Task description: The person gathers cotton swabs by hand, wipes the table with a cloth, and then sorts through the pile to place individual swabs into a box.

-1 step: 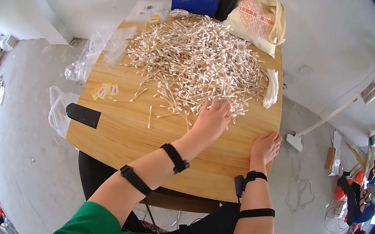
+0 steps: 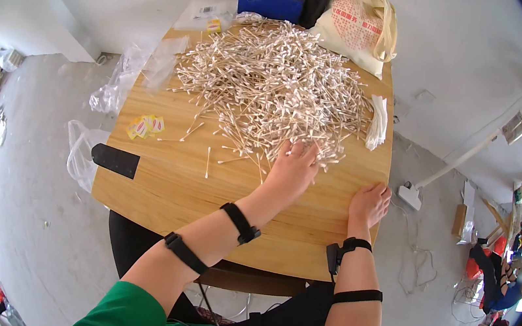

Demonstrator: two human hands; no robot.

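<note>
Both hands open, gripping nothing: left hand [image 2: 292,169] lies flat w/ fingers on near edge of cotton swab pile [image 2: 272,79]; right hand [image 2: 369,203] flat on wooden table [image 2: 159,182], beside pile. Pile lies straight ahead; left is nearer.

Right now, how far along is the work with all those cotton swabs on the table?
Early, it seems. The big pile of cotton swabs is loose and unsorted across the wooden table; only one small white bundle lies gathered at the far right edge. In hand: the left hand rests flat on the pile's near edge, while the right hand presses the bare tabletop, holding nothing. Nearly the whole heap remains.
</note>
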